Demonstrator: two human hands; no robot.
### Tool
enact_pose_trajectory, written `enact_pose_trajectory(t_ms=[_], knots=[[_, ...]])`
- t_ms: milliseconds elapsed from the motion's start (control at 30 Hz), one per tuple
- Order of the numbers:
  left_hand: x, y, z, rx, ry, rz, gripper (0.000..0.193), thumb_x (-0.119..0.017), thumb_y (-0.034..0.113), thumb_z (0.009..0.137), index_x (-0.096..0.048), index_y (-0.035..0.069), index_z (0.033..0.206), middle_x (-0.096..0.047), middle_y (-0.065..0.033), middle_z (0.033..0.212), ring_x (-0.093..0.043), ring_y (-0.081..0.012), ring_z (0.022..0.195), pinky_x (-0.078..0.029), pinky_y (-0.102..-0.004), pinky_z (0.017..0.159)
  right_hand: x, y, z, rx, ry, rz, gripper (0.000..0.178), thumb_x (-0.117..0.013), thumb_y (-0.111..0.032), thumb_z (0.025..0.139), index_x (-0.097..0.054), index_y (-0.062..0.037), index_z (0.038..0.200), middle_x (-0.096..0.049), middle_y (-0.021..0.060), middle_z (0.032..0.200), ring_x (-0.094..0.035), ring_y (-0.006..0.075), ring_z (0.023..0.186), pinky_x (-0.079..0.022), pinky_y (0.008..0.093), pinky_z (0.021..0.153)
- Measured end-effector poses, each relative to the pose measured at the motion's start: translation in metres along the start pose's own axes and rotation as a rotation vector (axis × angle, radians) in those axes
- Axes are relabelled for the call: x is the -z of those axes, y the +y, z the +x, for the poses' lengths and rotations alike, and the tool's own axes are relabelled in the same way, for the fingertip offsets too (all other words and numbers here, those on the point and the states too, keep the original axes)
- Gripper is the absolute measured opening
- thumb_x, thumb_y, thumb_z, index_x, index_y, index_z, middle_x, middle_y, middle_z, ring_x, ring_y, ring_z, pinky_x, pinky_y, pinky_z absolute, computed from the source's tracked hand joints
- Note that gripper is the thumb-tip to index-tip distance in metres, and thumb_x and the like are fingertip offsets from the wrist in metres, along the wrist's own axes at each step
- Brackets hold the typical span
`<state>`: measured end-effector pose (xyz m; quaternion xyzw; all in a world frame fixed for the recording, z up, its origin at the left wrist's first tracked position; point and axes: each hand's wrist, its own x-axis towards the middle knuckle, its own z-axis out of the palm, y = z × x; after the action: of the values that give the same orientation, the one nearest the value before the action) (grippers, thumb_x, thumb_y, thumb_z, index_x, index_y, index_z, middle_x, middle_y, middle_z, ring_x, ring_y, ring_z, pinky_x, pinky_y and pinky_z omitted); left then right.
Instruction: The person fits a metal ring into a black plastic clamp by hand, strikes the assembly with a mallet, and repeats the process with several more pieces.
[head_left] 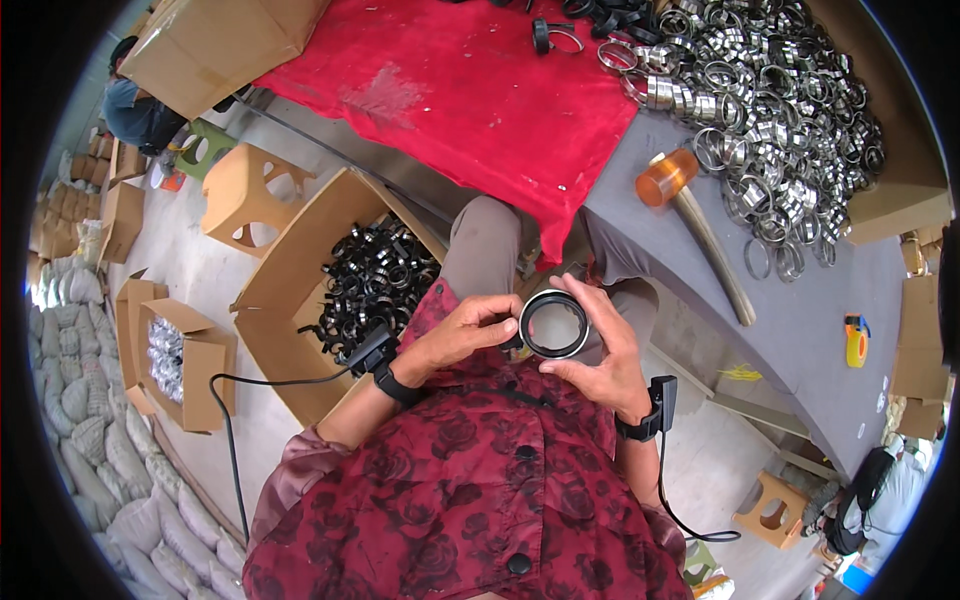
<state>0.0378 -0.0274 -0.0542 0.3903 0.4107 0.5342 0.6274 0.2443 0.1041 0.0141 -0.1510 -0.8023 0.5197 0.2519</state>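
Observation:
Above my lap, both hands are at one round ring [556, 353], black with a shiny silver metal edge. My right hand [612, 358] curves around its right side, thumb below and fingers above. At its left side, my left hand [468, 332] pinches a small black tab on the rim between thumb and curled fingers. Through the ring's opening some of my clothing shows. To the left stands an open cardboard box [285, 352] with many black rings [375, 280] inside. A mallet [668, 178] with an orange head and wooden handle lies on the grey table at my right.
Loose silver metal rings [770, 120] form a big pile on the grey table [770, 320], beside a yellow-orange tape roll [856, 345]. A red cloth [450, 100] covers the table ahead. Stools [245, 190], a smaller box [205, 385] and stacked sacks [130, 480] surround me. A person [140, 110] is far left.

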Motion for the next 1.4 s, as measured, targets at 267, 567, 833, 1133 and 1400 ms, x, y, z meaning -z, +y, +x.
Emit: enact_pose_trajectory(t_ms=[267, 567, 833, 1133, 1400], knots=[[0.010, 0.017, -0.005, -0.057, -0.086, 0.159, 0.055, -0.090, 0.016, 0.077, -0.059, 0.003, 0.121, -0.062, -0.0014, 0.111, -0.058, -0.0120, 0.109, -0.046, -0.0298, 0.096, -0.014, -0.018, 0.006, 0.227, 0.042, -0.210, 0.088, -0.091, -0.020, 0.066, -0.053, 0.0028, 0.142, -0.060, 0.0210, 0.132, -0.058, 0.0399, 0.118, -0.048, 0.0457, 0.100], [0.014, 0.031, -0.009, -0.044, -0.010, 0.084, 0.060, -0.087, 0.010, 0.078, -0.056, 0.003, 0.128, -0.063, -0.0033, 0.119, -0.060, -0.0135, 0.114, -0.046, -0.0312, 0.102, -0.024, -0.020, 0.012, 0.253, 0.073, -0.271, 0.088, -0.091, -0.015, 0.062, -0.054, 0.0032, 0.140, -0.060, 0.0199, 0.129, -0.056, 0.0406, 0.119, -0.047, 0.0501, 0.102], [0.021, 0.032, -0.009, -0.024, -0.058, 0.160, 0.062, -0.084, 0.017, 0.081, -0.058, 0.000, 0.134, -0.064, -0.0052, 0.122, -0.060, -0.0150, 0.115, -0.046, -0.0328, 0.101, -0.028, -0.020, 0.008, 0.216, 0.074, -0.274, 0.089, -0.092, -0.015, 0.062, -0.054, 0.0028, 0.140, -0.058, 0.0189, 0.130, -0.056, 0.0405, 0.118, -0.048, 0.0487, 0.101], [0.022, 0.030, -0.006, -0.044, -0.040, 0.171, 0.056, -0.085, 0.016, 0.080, -0.062, 0.000, 0.129, -0.066, -0.0050, 0.118, -0.060, -0.0139, 0.112, -0.046, -0.0316, 0.101, -0.030, -0.017, 0.008, 0.208, 0.094, -0.293, 0.089, -0.092, -0.017, 0.063, -0.053, 0.0015, 0.141, -0.058, 0.0192, 0.127, -0.056, 0.0387, 0.115, -0.048, 0.0468, 0.097], [0.023, 0.029, -0.005, -0.068, -0.057, 0.178, 0.051, -0.084, 0.016, 0.081, -0.064, 0.001, 0.125, -0.066, -0.0044, 0.117, -0.060, -0.0133, 0.112, -0.046, -0.0310, 0.102, -0.033, -0.016, 0.007, 0.203, 0.124, -0.308, 0.089, -0.093, -0.018, 0.064, -0.054, 0.0002, 0.142, -0.058, 0.0186, 0.126, -0.056, 0.0377, 0.115, -0.048, 0.0465, 0.097]])
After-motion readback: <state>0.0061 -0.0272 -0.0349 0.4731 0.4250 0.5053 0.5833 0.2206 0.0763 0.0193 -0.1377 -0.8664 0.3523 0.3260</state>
